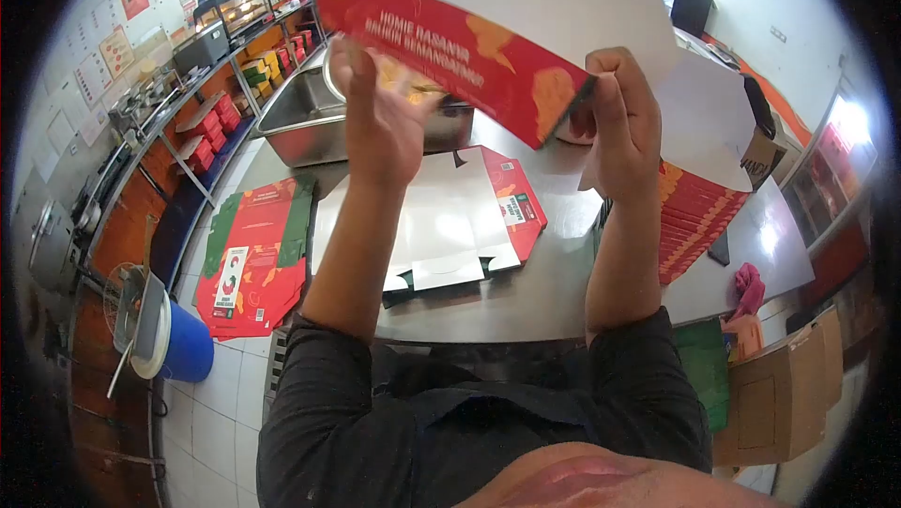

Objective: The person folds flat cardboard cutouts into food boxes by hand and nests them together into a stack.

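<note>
A red printed cardboard box (441,48) with a white inside is raised and tilted in front of me. My right hand (624,123) pinches its lower right corner between thumb and fingers. Under the box's left end, my left hand (385,123) has its fingers apart, palm turned up; whether it touches the card is unclear. Below, an unfolded box blank (432,217) lies white side up on the metal table (554,255). More flat red and green blanks (253,255) are piled to the left.
Nested red boxes (694,222) stand stacked on the right, with a pink cloth (748,288) nearby. A metal basin (300,114) sits behind the table's left side. On the floor are a blue bucket (188,344) at left and a brown carton (779,386) at right.
</note>
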Available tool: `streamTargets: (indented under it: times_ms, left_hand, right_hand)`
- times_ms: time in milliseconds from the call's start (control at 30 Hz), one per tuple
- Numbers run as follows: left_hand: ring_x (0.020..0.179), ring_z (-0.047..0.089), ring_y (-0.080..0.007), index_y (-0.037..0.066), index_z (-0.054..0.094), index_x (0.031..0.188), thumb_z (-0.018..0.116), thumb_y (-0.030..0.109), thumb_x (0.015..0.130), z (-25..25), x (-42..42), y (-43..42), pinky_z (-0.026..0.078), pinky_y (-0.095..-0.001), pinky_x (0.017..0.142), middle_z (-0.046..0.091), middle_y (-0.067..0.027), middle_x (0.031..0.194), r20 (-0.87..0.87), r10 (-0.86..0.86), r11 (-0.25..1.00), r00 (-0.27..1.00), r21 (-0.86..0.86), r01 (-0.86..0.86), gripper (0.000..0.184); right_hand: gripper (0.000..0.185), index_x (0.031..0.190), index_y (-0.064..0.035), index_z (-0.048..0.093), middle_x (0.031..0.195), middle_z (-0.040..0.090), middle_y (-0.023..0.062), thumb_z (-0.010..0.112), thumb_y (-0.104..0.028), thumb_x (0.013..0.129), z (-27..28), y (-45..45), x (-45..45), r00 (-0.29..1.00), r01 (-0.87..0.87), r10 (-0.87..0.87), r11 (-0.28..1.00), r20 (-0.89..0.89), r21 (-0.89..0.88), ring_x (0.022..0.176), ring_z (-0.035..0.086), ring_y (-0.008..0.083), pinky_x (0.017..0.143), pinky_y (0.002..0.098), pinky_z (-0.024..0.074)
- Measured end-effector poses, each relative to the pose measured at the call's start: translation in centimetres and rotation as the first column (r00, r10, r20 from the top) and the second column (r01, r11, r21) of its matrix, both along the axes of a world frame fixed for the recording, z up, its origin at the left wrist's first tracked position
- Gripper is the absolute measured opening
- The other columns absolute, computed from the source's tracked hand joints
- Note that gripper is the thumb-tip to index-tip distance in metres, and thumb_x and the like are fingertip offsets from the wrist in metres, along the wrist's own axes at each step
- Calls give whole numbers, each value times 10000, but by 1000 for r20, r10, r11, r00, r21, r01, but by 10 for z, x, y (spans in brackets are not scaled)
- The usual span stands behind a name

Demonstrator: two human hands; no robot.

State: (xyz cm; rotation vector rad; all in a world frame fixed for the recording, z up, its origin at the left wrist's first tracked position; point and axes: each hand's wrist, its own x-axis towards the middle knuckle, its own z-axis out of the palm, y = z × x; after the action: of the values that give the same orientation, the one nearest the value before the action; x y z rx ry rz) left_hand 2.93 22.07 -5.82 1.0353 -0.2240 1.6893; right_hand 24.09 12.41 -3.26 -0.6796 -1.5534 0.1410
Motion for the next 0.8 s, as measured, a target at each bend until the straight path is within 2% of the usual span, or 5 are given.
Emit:
streamTargets:
  times_ms: [67, 233, 333, 467, 800]
  left_hand:
    - [1423, 439, -363, 148, 327, 1545, 744, 380, 947, 5, -19, -4, 364, -573, 1170, 425, -128, 1541, 19, -466, 882, 884, -64, 467, 765]
    - [1279, 588, -228, 146, 418, 1462, 738, 270, 946, -4, -21, -10, 497, -462, 1085, 597, -78, 1347, 2, -379, 914, 925, 157, 374, 620]
    - [1262, 590, -234, 147, 424, 1445, 794, 224, 888, -2, -30, -12, 492, -448, 1091, 598, -96, 1317, -191, 5, 965, 982, 257, 45, 674]
    - [1315, 533, -322, 149, 461, 1415, 911, 210, 736, -3, -18, -20, 493, -449, 1080, 534, -135, 1365, -68, 859, 419, 507, 663, -620, 817]
    - [1465, 320, -504, 288, 621, 1255, 950, 172, 635, 0, 7, -26, 416, -565, 1159, 241, -219, 1561, -41, 960, 198, 278, 804, -561, 712]
  right_hand:
    - [343, 967, -57, 570, 707, 567, -3, 509, -365, 1105, -4, 3, 1, 997, -61, 61, 998, 55, 8, 587, 518, 61, 550, 224, 417]
    - [429, 1014, -35, 623, 746, 578, -11, 468, -423, 1111, 3, 0, -10, 995, -85, 91, 980, 28, -182, 612, 532, 68, 576, 231, 431]
    - [449, 1089, -25, 645, 801, 600, -5, 488, -445, 1099, 7, -3, -8, 999, 14, -22, 982, -36, -190, 660, 550, 69, 615, 235, 440]
    - [462, 1219, -17, 650, 975, 673, 37, 549, -442, 1069, 10, -14, -4, 980, 139, -162, 971, 111, 196, 788, 593, 77, 701, 227, 449]
    - [221, 1139, 20, 674, 918, 686, 34, 695, -156, 1007, -6, -18, -31, 954, -282, 296, 941, 52, -187, 785, 604, 84, 703, 250, 495]
